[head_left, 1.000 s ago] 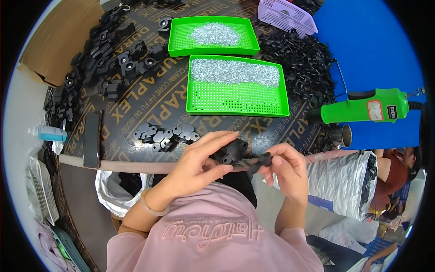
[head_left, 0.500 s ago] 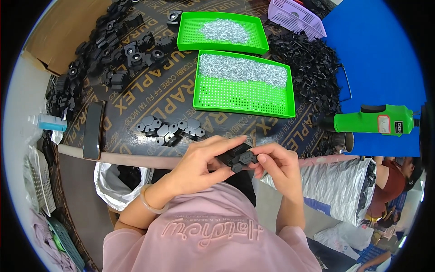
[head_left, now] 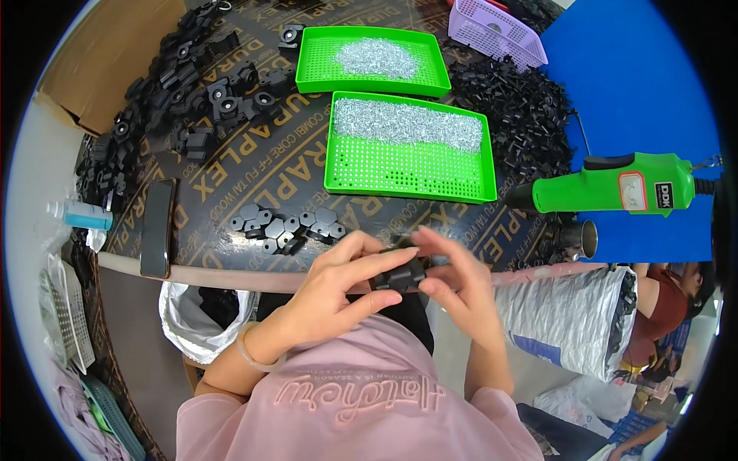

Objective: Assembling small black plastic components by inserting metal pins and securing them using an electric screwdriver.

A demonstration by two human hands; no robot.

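Observation:
My left hand (head_left: pixel 338 280) grips a dark black plastic part (head_left: pixel 404 276) just in front of the table's near edge, thumb below and fingers over the top. Close by its right side is my right hand (head_left: pixel 461 286), its fingers apart and partly smeared by motion. The right thumb lies at the part's edge; whether it touches cannot be made out. Beyond my left hand, several small black hexagonal pieces (head_left: pixel 280 227) with holes lie in a cluster on the table. The underside of the held part is hidden by my fingers.
Two green trays (head_left: pixel 409 192) hold small silvery metal pieces. A green power screwdriver (head_left: pixel 615 184) is at the right, above a metal cup (head_left: pixel 584 240). Black parts (head_left: pixel 192 96) pile up at left, smaller ones (head_left: pixel 515 115) at right. A phone (head_left: pixel 158 228) lies near the left edge.
My right hand has loosened from its pinch on the black part and its fingers have spread. The part has turned in my left hand. The screwdriver appears closer and further left.

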